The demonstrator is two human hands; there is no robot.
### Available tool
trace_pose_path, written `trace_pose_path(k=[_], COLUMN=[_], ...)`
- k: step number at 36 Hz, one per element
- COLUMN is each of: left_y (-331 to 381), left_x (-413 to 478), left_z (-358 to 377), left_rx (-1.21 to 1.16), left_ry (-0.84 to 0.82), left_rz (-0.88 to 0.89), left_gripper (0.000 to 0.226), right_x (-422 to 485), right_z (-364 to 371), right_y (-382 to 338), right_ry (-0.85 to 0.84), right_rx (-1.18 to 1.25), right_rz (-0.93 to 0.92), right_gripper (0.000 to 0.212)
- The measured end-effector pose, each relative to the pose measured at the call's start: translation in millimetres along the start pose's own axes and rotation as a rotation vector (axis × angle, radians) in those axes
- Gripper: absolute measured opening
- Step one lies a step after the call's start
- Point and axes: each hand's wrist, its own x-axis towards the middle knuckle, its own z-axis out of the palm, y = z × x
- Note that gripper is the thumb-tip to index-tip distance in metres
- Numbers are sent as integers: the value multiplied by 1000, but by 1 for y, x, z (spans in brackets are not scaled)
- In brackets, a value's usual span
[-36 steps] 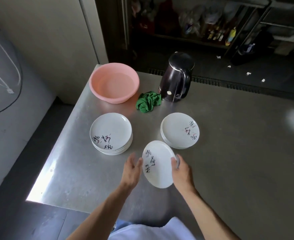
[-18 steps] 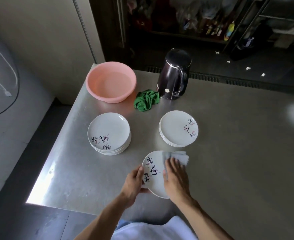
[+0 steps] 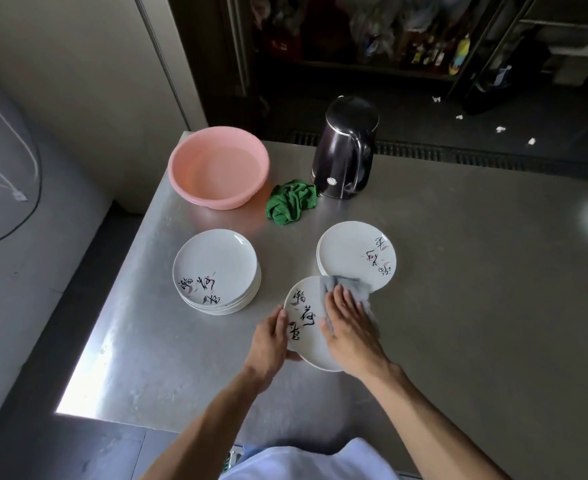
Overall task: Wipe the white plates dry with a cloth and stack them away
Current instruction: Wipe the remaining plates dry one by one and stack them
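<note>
A white plate (image 3: 308, 336) with black brush writing is held above the steel table. My left hand (image 3: 271, 337) grips its left rim, thumb on top. My right hand (image 3: 346, 323) lies flat with straight fingers on a grey cloth (image 3: 349, 287), pressing it onto the plate's upper right face. A taller stack of white plates (image 3: 213, 268) stands to the left. A lower stack of white plates (image 3: 353, 251) stands behind the held plate, partly covered by the cloth.
A pink basin (image 3: 218, 166) sits at the table's far left corner, a dark electric kettle (image 3: 346, 150) to its right, a crumpled green cloth (image 3: 290, 200) between them. The steel table (image 3: 476, 306) drops off at its left edge (image 3: 112, 306) and near edge.
One second ago both hands held the plate by its rims. Since then my right hand has laid the grey cloth on the plate's face and slid it toward the upper edge.
</note>
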Motion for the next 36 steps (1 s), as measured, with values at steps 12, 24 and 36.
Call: trace_pose_path(k=[12, 24, 36], left_y=[36, 46, 39], left_x=[51, 104, 106], left_z=[41, 89, 107], left_rx=[-170, -164, -163], left_ry=[158, 303, 300], left_rz=[-3, -157, -194], left_gripper=[33, 30, 42], right_x=[-32, -49, -44], right_z=[-46, -39, -18], right_y=[7, 43, 54], right_ry=[155, 69, 26], right_rx=[557, 737, 969], right_rz=[-14, 177, 404], right_gripper=[32, 32, 32])
